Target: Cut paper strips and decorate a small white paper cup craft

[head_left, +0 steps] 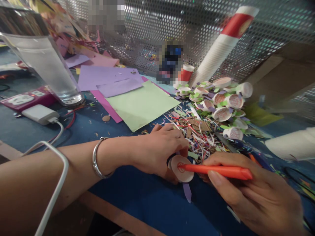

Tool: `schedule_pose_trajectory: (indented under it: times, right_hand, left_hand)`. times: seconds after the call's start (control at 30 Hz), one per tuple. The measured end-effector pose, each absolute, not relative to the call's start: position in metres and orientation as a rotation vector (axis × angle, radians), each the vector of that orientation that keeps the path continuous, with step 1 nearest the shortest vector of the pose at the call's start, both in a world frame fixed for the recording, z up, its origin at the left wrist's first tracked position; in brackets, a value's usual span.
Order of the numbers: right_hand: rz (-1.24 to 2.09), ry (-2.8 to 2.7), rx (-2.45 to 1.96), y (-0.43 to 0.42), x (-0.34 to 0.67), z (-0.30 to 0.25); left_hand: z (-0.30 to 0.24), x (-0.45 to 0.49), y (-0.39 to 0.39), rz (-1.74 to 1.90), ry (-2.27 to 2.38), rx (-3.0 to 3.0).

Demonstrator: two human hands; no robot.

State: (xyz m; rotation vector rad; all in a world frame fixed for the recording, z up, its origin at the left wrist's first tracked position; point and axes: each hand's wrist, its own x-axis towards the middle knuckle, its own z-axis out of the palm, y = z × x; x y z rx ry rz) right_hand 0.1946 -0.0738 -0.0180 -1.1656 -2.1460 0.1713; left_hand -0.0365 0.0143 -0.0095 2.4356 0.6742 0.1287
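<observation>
Left hand point(161, 149) reaches in from the left across the blue table top point(147, 200), silver bangle point(97, 159) on the wrist. Fingers curled closed around a small round paper cup point(182, 168) tipped on its side, pale base turned toward the camera. An orange mark shows on that base.

Right hand point(251, 193) at near right, fingers and thumb pinched shut on an orange marker pen point(216, 170) lying roughly level. Pen tip touches the cup base at its left part. Cup sits at near centre of the table, between the two hands. A lilac paper strip point(187, 191) hangs just below it.

Just beyond the hands: a heap of paper shreds point(194, 131), brown, red, white and green. Farther right, a pile of similar small paper cups point(221, 98) with green and lilac paper bits stuck on. Behind the pile, a tall leaning stack of white and red paper cups point(221, 42) against a perforated metal screen point(152, 29).

Far centre-left: a pale green paper sheet point(142, 105) overlapping lilac paper sheets point(108, 78) and a pink one. Far left: a clear glass tumbler point(46, 65), and near it a white charger block point(40, 114) whose white cable point(59, 177) loops over the left forearm. A white folded sheet point(292, 144) lies at the right edge.
</observation>
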Motion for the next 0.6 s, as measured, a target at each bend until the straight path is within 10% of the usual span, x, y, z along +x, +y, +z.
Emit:
schedule_pose_trajectory:
  times: [0.6]
  right_hand:
    - [0.188, -2.091, -1.186, -0.0759, 0.1944, -0.0166]
  left_hand:
    - [-0.0104, -0.0360, 0.0151, 0.143, 0.667, 2.427]
